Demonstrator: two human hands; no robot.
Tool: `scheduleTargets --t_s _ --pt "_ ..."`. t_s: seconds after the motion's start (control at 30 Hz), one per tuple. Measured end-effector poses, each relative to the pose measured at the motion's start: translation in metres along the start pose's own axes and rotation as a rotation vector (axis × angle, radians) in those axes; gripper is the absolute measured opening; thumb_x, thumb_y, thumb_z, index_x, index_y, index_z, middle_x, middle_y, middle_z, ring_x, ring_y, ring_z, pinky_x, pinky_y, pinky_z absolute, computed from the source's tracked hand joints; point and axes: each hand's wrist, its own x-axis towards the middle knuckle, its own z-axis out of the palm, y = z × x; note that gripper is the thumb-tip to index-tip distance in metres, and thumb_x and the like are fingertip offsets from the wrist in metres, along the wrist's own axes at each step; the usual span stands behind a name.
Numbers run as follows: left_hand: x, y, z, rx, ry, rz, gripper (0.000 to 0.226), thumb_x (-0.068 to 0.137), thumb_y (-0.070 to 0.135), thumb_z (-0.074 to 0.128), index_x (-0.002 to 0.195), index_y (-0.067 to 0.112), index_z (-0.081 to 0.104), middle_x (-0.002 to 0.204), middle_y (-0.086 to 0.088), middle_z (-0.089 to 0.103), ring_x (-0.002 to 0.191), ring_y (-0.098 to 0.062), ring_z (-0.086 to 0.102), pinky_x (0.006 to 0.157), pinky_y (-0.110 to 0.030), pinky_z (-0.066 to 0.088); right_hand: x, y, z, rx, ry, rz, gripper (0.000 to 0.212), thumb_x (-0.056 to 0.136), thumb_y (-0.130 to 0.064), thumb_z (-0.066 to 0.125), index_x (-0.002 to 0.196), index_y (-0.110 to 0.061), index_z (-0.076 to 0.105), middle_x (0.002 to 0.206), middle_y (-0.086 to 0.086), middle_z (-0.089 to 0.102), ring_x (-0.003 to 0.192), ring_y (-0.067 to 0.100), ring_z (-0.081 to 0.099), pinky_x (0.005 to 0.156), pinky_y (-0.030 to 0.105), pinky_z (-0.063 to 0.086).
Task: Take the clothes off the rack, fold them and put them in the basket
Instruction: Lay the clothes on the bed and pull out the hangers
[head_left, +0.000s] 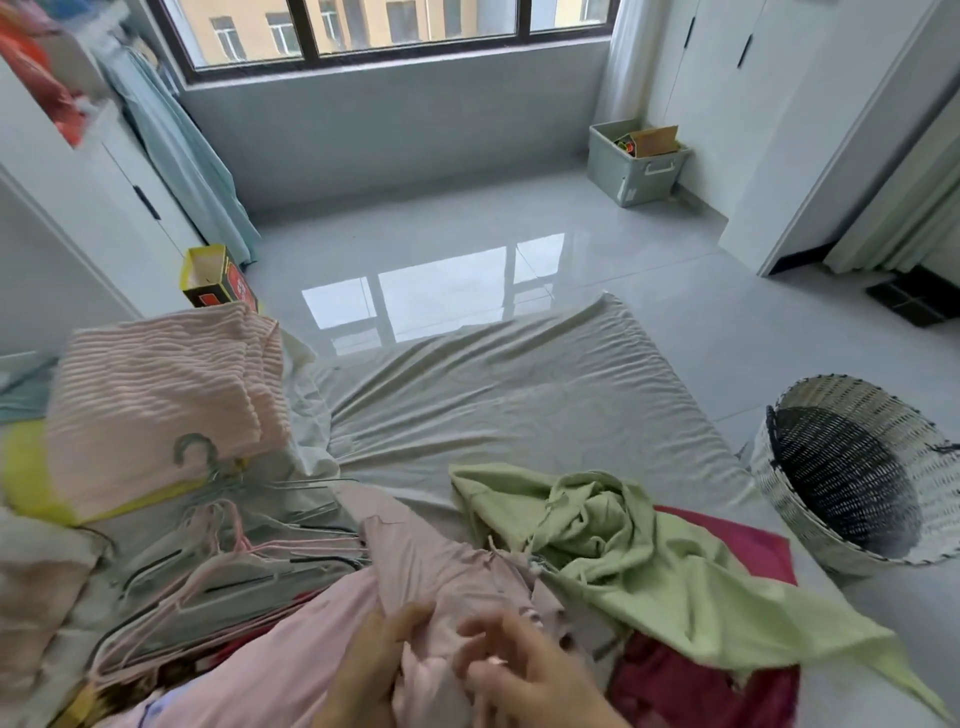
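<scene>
A pale pink garment (415, 566) lies bunched at the near edge of the grey sheet (509, 395). My left hand (374, 660) grips a fold of it, and my right hand (519, 670) pinches the cloth just beside it. A crumpled light green garment (639, 551) lies to the right, over a dark red one (701, 680). The black-and-white woven basket (857, 467) stands tilted at the right, off the sheet, with nothing visible inside. No rack is in view.
A heap of pink and grey hangers (228, 561) lies at the left. Behind it sits a folded pink striped cloth (156, 395) over something yellow. A yellow box (218, 275) and a green storage bin (634, 161) stand on the glossy floor.
</scene>
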Motion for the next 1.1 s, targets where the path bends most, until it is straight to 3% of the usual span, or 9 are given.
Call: scheduleTargets --t_s 0.1,0.17,0.3,0.5,0.63,0.8,0.9,1.03,1.1 --pt "-0.009 0.002 -0.047 -0.158 0.008 0.005 0.070 0.040 0.029 0.081 0.103 0.001 0.066 0.099 -0.023 0.069 0.098 -0.039 0.064 0.096 -0.058 0.044 0.006 0.001 -0.034 0.053 0.299 0.105 0.011 0.088 -0.003 0.057 0.094 -0.012 0.059 0.090 0.004 0.065 0.060 0.006 0.057 0.055 0.018 0.045" --pt "-0.029 0.017 -0.063 -0.246 -0.001 0.059 0.074 0.043 0.029 0.085 0.108 0.000 0.064 0.104 -0.025 0.067 0.101 -0.040 0.062 0.097 -0.058 0.043 0.024 0.019 -0.034 -0.205 0.426 0.141 0.010 0.089 -0.013 0.057 0.099 -0.015 0.055 0.105 0.008 0.057 0.083 0.011 0.056 0.076 0.020 0.046" --pt "-0.066 0.037 -0.083 -0.336 -0.106 0.106 0.037 0.071 0.004 0.060 0.106 -0.008 0.061 0.101 -0.029 0.067 0.099 -0.043 0.061 0.093 -0.051 0.047 0.056 0.061 -0.006 -0.763 0.171 0.301 0.053 0.084 -0.035 0.052 0.132 -0.014 0.042 0.132 0.003 0.044 0.124 0.020 0.043 0.099 0.024 0.033" --pt "-0.076 0.038 -0.134 -0.357 -0.069 0.144 0.038 0.073 0.007 0.063 0.108 -0.008 0.062 0.104 -0.028 0.066 0.101 -0.041 0.061 0.087 -0.048 0.050 0.065 0.057 0.064 -0.417 0.030 0.355 0.027 0.095 -0.020 0.042 0.069 -0.018 0.050 0.073 -0.003 0.054 0.077 0.013 0.050 0.070 0.025 0.039" --pt "-0.057 0.013 -0.165 -0.309 0.084 0.122 0.032 0.083 0.003 0.061 0.113 -0.007 0.057 0.106 -0.028 0.064 0.102 -0.041 0.060 0.091 -0.048 0.048 0.060 0.021 0.068 -0.240 0.234 0.205 0.035 0.086 -0.034 0.060 0.059 -0.020 0.043 0.053 -0.010 0.044 0.056 0.006 0.039 0.059 0.029 0.033" --pt "-0.028 -0.042 -0.201 -0.360 0.274 0.107 0.042 0.073 0.021 0.068 0.106 -0.004 0.062 0.113 -0.025 0.063 0.108 -0.036 0.058 0.096 -0.045 0.044 0.057 -0.034 0.076 -0.492 0.110 0.074 0.025 0.089 -0.033 0.057 0.078 -0.010 0.059 0.067 -0.005 0.055 0.060 0.008 0.048 0.054 0.021 0.035" --pt "-0.038 -0.032 -0.205 -0.631 0.181 0.043 0.040 0.074 0.024 0.068 0.105 -0.002 0.065 0.121 -0.024 0.060 0.111 -0.033 0.057 0.090 -0.041 0.048 0.058 -0.048 0.085 -0.390 0.119 0.106 0.026 0.092 -0.031 0.055 0.072 -0.014 0.056 0.063 -0.006 0.050 0.059 0.007 0.045 0.053 0.019 0.034" --pt "-0.058 -0.011 -0.209 -0.824 -0.163 0.069 0.074 0.001 0.022 0.091 0.069 0.000 0.076 0.083 -0.018 0.072 0.068 -0.029 0.071 0.060 -0.038 0.058 0.050 -0.049 0.083 0.057 0.213 0.131 0.024 0.083 -0.027 0.067 0.073 -0.006 0.062 0.066 0.003 0.060 0.065 0.014 0.054 0.062 0.025 0.043" --pt "-0.055 -0.013 -0.207 -0.814 -0.162 0.095 0.064 0.013 0.025 0.093 0.070 0.001 0.076 0.085 -0.017 0.073 0.071 -0.026 0.071 0.068 -0.035 0.058 0.046 -0.052 0.080 0.218 0.210 0.142 0.020 0.083 -0.016 0.069 0.069 -0.006 0.059 0.060 0.004 0.062 0.054 0.012 0.057 0.052 0.020 0.045"
